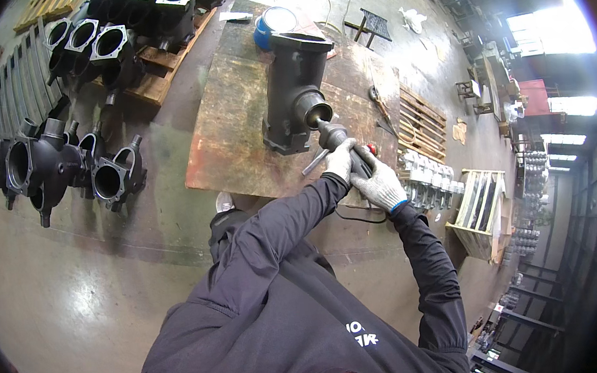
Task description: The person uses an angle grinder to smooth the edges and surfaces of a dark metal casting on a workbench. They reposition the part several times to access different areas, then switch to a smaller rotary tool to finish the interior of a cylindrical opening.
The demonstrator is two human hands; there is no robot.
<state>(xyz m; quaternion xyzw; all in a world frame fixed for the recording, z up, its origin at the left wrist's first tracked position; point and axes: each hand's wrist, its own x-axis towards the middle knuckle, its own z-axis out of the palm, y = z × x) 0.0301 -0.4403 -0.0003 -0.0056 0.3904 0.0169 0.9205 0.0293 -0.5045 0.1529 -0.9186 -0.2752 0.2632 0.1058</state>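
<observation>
A black cast metal housing point(291, 79) stands on a worn work table point(225, 132), its short round side port point(312, 106) facing me. Both my gloved hands are wrapped round a dark hand-held power grinder point(334, 134) with a side handle point(314, 162). My left hand point(340, 161) grips it near the front, and my right hand point(380, 184) closes round the body behind. The grinder's slim tip reaches the mouth of the port; whether it touches the inner wall I cannot tell. A dark cord point(359, 218) hangs below the tool.
Behind the housing stands a blue round can point(262, 36). Several black castings point(45, 164) stand on the floor at the left, more point(108, 43) on a wooden pallet point(158, 74). Right of the table are a slatted pallet point(422, 124), silvery metal parts point(430, 177) and a wooden crate point(481, 212).
</observation>
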